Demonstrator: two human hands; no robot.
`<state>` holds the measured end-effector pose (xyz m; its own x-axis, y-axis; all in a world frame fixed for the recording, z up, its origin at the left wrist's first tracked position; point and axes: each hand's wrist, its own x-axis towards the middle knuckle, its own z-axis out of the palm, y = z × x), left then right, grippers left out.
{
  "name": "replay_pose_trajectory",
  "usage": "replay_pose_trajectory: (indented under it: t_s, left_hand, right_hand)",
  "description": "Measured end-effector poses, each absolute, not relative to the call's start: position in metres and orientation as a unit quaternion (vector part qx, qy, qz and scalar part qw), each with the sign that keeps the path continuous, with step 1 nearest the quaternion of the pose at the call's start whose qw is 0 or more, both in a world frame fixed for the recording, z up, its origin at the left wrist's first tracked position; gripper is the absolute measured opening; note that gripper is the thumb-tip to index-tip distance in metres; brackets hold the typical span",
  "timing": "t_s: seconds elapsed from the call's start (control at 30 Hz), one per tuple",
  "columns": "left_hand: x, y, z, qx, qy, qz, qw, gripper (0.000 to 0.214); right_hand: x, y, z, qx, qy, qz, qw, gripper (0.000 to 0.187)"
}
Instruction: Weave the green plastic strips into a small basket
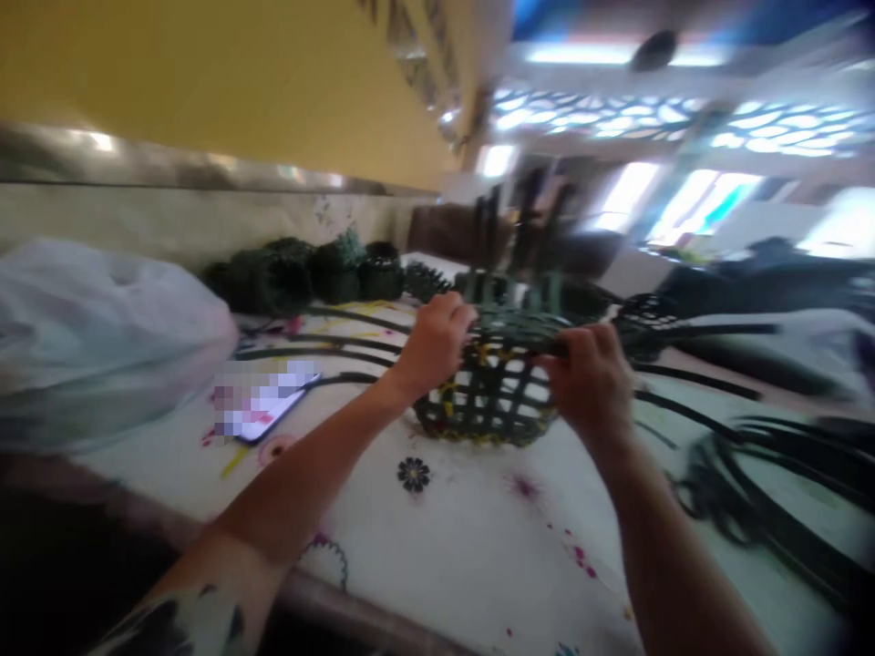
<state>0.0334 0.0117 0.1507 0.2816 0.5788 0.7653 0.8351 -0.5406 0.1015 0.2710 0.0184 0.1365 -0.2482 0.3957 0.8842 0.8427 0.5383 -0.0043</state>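
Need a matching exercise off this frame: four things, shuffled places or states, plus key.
Things:
1. Phone
2. Plastic bag
3. Woven basket
4. Loosely coiled dark strips

Places or states:
A. Between the left hand and right hand
B. At the picture's right edge
C. Screen lit
D. Whitish, at the picture's left edge

Pairs: 1-C, 2-D, 3-A, 4-B

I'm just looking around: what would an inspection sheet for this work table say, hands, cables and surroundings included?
Surface: table with a white, patterned top.
Job's things: part-woven dark basket with yellow bits; dark strips stick out sideways and upward.
Clutter: phone and pale plastic bag on the left; coiled dark bands on the right.
Hands: left hand and right hand grip opposite sides of the basket's upper part.
Cables: nothing seen.
Surroundings: yellow panel upper left; bright, blurred background upper right.
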Motion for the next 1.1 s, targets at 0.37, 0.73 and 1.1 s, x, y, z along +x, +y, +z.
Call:
replay_pose_trajectory:
  t_s: [0.37,0.73,1.1]
  left_hand:
    - [0.023,0.014,0.16,-0.81,-0.42,-0.384,0.137,0.027]
    - [0.024,0.004,0.172,-0.824,-0.423,-0.362,0.105,0.017]
    - [0.028,0.006,0.169,-0.823,-0.422,-0.361,0.12,0.014]
  right_hand:
    - [0.274,0.008,0.146,-0.416,-0.769,-0.169,0.455,0.025]
    - [0.274,0.001,0.152,-0.42,-0.777,-0.147,0.444,0.021]
    - [0.274,-0.003,0.154,-0.425,-0.775,-0.131,0.448,0.018]
